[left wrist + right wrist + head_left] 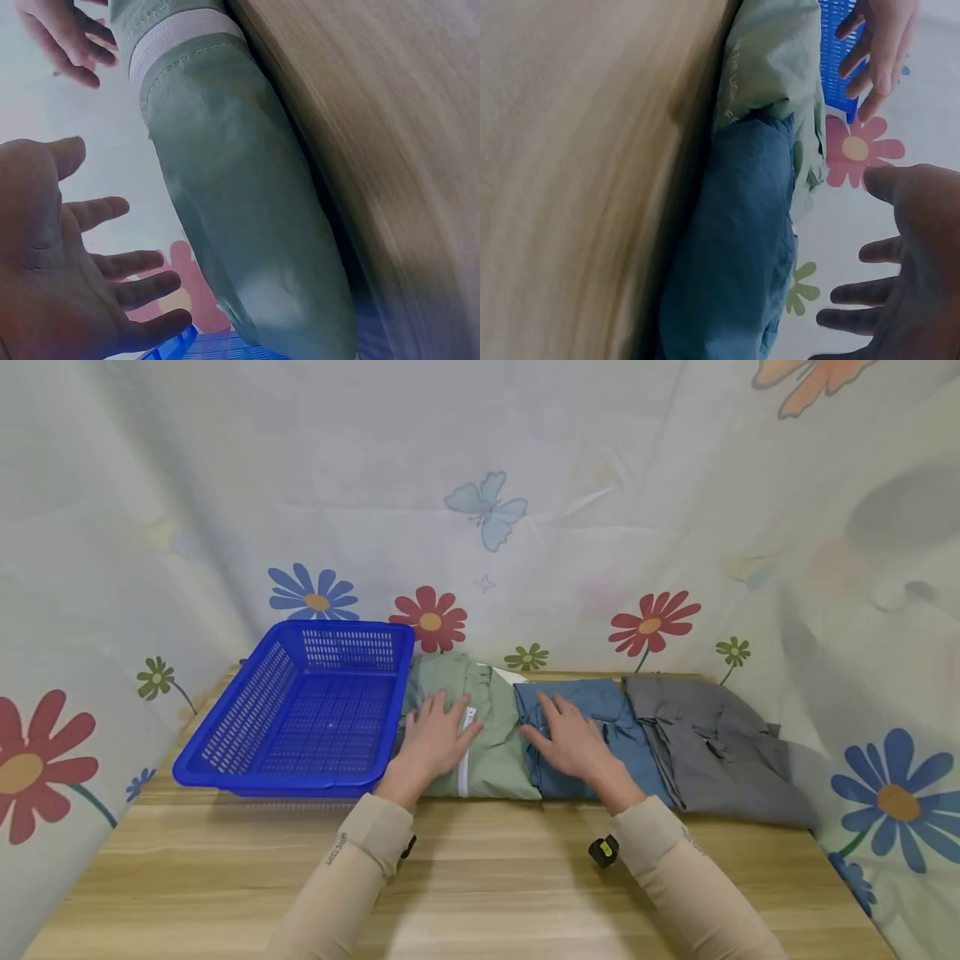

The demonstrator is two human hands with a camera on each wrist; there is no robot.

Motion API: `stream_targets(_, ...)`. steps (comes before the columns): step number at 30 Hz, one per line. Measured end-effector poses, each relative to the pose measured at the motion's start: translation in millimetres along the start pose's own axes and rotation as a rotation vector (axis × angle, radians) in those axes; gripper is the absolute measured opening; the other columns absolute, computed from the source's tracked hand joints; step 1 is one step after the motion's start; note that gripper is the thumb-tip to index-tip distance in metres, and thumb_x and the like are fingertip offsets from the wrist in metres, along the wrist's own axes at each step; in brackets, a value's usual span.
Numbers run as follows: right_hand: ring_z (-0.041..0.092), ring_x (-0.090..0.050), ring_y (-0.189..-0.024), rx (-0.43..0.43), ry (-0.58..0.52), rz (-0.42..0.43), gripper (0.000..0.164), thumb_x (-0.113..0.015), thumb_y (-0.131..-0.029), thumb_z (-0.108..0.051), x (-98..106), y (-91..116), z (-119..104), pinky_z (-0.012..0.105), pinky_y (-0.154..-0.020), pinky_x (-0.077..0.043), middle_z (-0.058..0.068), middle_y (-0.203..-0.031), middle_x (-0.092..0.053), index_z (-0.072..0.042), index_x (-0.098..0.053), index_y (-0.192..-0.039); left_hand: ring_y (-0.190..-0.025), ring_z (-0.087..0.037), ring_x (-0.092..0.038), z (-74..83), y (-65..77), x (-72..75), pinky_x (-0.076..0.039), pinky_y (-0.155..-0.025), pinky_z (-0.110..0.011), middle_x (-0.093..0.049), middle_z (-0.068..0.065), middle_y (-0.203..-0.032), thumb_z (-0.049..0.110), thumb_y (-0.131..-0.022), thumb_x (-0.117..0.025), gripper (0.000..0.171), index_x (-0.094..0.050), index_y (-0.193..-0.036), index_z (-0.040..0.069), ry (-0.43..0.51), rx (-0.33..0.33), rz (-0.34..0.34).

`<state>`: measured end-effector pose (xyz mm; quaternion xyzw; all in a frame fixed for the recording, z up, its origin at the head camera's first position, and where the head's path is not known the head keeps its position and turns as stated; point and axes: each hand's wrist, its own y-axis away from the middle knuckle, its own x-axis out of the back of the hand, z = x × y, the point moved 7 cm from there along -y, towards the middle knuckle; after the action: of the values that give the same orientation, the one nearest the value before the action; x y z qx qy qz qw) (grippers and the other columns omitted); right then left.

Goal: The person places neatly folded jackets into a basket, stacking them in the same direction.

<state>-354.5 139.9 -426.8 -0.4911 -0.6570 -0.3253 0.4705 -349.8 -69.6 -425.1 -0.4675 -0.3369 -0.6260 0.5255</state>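
My left hand [431, 739] hovers with spread fingers above a folded green garment [498, 760] that has a white strip along it. The left wrist view shows a gap between that palm and the green cloth [232, 157]. Over a folded blue garment [637, 756] is my right hand [573, 743], its fingers also spread and holding nothing. From the right wrist, the blue garment [731, 240] lies beside the green one [776, 60], their edges meeting. A folded grey garment [720, 743] lies to the right of the blue one.
An empty blue plastic basket [292, 781] with slotted walls stands on the left of the wooden table [495, 877], right beside the green garment. Behind the table hangs a pale curtain [360, 468] printed with flowers and butterflies, which also borders both sides.
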Motion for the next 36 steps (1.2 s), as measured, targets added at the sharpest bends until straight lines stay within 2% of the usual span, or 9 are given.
stream_targets(4,0.044,-0.047,-0.134,0.063,-0.075,0.072,0.067,-0.057,-0.106,-0.038,3.0,-1.9,-7.5,0.061,-0.105,-0.041,0.027,-0.151,-0.044,-0.001,-0.036,-0.157,-0.147,-0.043,-0.028,-2.0,-1.5,2.1,-0.025,-0.112,-0.069,-0.031,-0.024,-0.160,0.049,-0.108,-0.043,0.060,-0.041,-0.159,0.017,0.024,0.030,0.041)
stream_targets(7,0.034,-0.063,-0.107,0.110,-0.169,0.119,0.056,-0.062,-0.105,-0.027,2.4,-4.6,-11.3,0.051,-0.088,-0.052,0.023,-0.131,-0.059,0.001,-0.045,-0.150,-0.143,-0.043,-0.034,-6.1,-1.8,3.8,-0.029,-0.111,-0.067,-0.039,-0.024,-0.155,0.051,-0.109,-0.041,0.059,-0.047,-0.155,0.015,0.038,0.077,0.084)
stream_targets(10,0.020,-0.062,-0.079,0.144,-0.263,0.148,0.048,-0.063,-0.103,-0.020,0.3,-7.9,-13.4,0.041,-0.069,-0.053,0.013,-0.105,-0.066,0.003,-0.051,-0.144,-0.139,-0.043,-0.039,-10.3,-1.4,6.5,-0.032,-0.110,-0.065,-0.043,-0.023,-0.150,0.051,-0.109,-0.038,0.058,-0.051,-0.152,0.013,0.068,0.124,0.129)
stream_targets(14,0.014,-0.060,-0.065,0.143,-0.363,0.141,0.042,-0.064,-0.103,-0.018,-1.6,-12.6,-18.1,0.036,-0.061,-0.052,0.004,-0.089,-0.066,0.003,-0.056,-0.139,-0.135,-0.044,-0.042,-15.5,-2.8,7.5,-0.037,-0.107,-0.062,-0.046,-0.024,-0.147,0.043,-0.110,-0.040,0.051,-0.055,-0.148,0.011,0.092,0.161,0.176)
stream_targets(18,0.013,-0.062,-0.066,0.115,-0.402,0.120,0.041,-0.063,-0.103,-0.016,-6.0,-18.7,-23.7,0.036,-0.064,-0.054,0.005,-0.091,-0.070,0.002,-0.056,-0.139,-0.132,-0.046,-0.044,-20.2,-3.4,6.0,-0.038,-0.106,-0.061,-0.047,-0.026,-0.143,0.034,-0.109,-0.045,0.044,-0.058,-0.143,0.010,0.104,0.196,0.190)
stream_targets(25,0.019,-0.067,-0.081,0.073,-0.415,0.094,0.037,-0.059,-0.103,-0.016,-17.7,-30.9,-28.7,0.040,-0.073,-0.055,0.008,-0.100,-0.071,0.000,-0.058,-0.137,-0.133,-0.049,-0.040,-27.3,-5.0,-0.9,-0.036,-0.107,-0.062,-0.042,-0.032,-0.142,0.023,-0.105,-0.046,0.045,-0.052,-0.147,0.007,0.113,0.243,0.134)
stream_targets(31,0.026,-0.065,-0.096,-0.038,-0.381,0.070,0.037,-0.062,-0.101,-0.019,-28.9,-33.6,-23.0,0.043,-0.081,-0.054,0.013,-0.110,-0.069,0.001,-0.061,-0.132,-0.137,-0.054,-0.034,-29.9,-3.6,-17.8,-0.030,-0.108,-0.068,-0.036,-0.035,-0.148,0.036,-0.105,-0.052,0.058,-0.043,-0.154,0.007,0.085,0.254,-0.003)
stream_targets(36,0.030,-0.062,-0.094,-0.120,-0.342,0.034,0.047,-0.061,-0.101,-0.025,-33.3,-33.0,-21.3,0.045,-0.078,-0.051,0.017,-0.114,-0.066,0.001,-0.055,-0.140,-0.135,-0.057,-0.034,-30.0,-1.1,-24.2,-0.029,-0.107,-0.070,-0.039,-0.037,-0.144,0.040,-0.102,-0.058,0.061,-0.046,-0.151,0.007,0.042,0.253,-0.030)
